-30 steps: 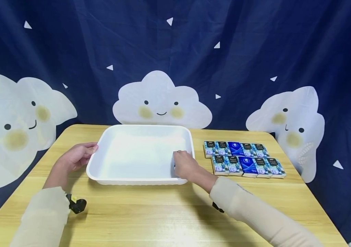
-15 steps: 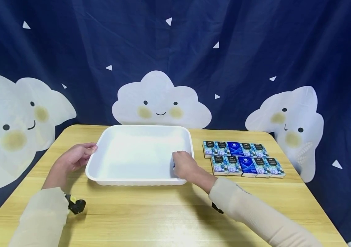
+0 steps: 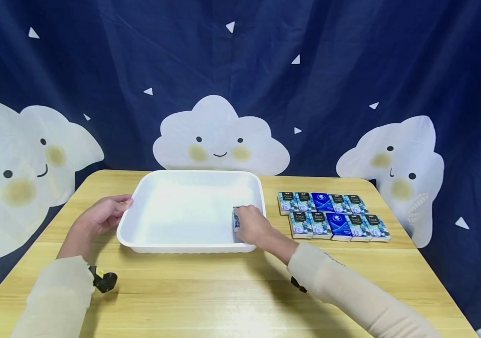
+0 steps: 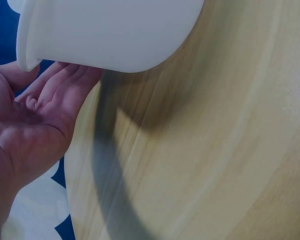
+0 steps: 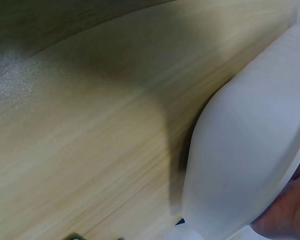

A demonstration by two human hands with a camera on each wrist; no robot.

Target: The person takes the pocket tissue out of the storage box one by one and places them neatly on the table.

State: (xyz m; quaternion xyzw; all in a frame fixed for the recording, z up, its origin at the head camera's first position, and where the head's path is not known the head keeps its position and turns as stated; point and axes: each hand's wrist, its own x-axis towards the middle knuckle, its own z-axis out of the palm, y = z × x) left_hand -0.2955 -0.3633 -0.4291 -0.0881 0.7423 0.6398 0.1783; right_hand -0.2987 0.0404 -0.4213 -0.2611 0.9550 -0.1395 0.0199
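A white plastic tray stands at the middle of the table. At its left end my left hand holds the rim, thumb on the edge. In the left wrist view the fingers of that left hand reach under the tray. My right hand is inside the tray by the right wall, gripping a small blue floral tissue pack, mostly covered by the hand. The right wrist view shows the tray's outer wall with only part of the right hand behind the rim; the pack is hidden there.
To the right of the tray lie two rows of tissue packs: floral ones and plain dark blue ones. The wooden table extends toward the front. A dark blue curtain with clouds hangs behind.
The pack in my right hand has come further into view on the hand's left side. The right hand has shifted only slightly; the left hand stays at the tray's rim.
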